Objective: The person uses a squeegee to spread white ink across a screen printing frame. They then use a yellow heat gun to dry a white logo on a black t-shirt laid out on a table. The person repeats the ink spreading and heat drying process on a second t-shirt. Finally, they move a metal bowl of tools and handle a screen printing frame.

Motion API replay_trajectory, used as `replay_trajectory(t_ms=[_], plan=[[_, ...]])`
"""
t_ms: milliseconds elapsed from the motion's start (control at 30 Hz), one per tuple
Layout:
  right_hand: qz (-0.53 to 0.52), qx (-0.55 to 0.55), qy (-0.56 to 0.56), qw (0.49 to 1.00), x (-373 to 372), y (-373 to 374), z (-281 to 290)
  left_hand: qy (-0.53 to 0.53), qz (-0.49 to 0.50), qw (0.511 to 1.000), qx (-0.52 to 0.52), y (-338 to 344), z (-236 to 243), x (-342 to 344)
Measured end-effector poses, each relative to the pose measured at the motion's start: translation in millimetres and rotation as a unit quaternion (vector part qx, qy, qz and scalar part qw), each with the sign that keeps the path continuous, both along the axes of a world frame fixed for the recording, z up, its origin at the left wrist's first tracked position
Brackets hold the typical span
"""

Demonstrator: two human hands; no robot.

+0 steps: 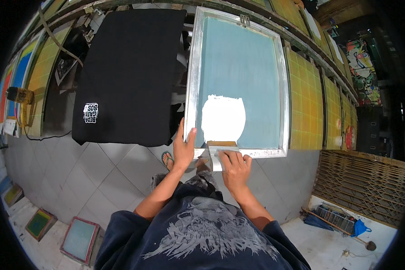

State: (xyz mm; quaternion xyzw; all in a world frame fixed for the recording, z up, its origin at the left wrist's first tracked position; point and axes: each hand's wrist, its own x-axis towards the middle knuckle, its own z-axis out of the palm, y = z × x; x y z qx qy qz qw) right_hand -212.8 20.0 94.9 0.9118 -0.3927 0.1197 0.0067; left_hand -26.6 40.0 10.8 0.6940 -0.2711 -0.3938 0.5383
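A screen printing frame (284,94) with pale metal edges and blue-green mesh (238,54) lies before me. My left hand (183,147) grips its near left corner, thumb on the rim. A squeegee (215,162) with a pale handle and brown blade is in my right hand (235,167), fingers closed on it at the frame's near edge. Its blade meets the near side of a thick white ink patch (223,119) on the mesh. Left of the frame lies a black shirt (128,67) stretched flat, with a small white print (91,113) near its lower left corner. A metal hinge clamp (245,20) sits at the frame's far edge.
Yellow gridded boards (306,99) line the rack to the right. At far left stands a yellow and black heat gun (22,100) with a trailing cord. Small framed screens (80,239) lean at lower left. A folding metal gate (362,184) and tool basket (335,216) are at right.
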Motion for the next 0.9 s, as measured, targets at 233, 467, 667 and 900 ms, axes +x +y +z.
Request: replay_trajectory(t_ms=[233,467,667,900], plan=[[0.007,0.08,-0.012,0.997,27,-62,31,0.014,0.015,1.0,-0.006,-3,-3,2],[0.022,0.053,-0.019,0.998,13,-34,30,-0.002,0.026,1.0,-0.008,-5,4,2],[-0.005,-0.003,-0.029,1.0,4,-4,-4,-0.015,0.035,0.999,-0.012,-3,-3,-3],[-0.024,0.018,-0.024,0.999,24,-50,7,0.008,0.025,1.0,-0.015,-4,2,-2]])
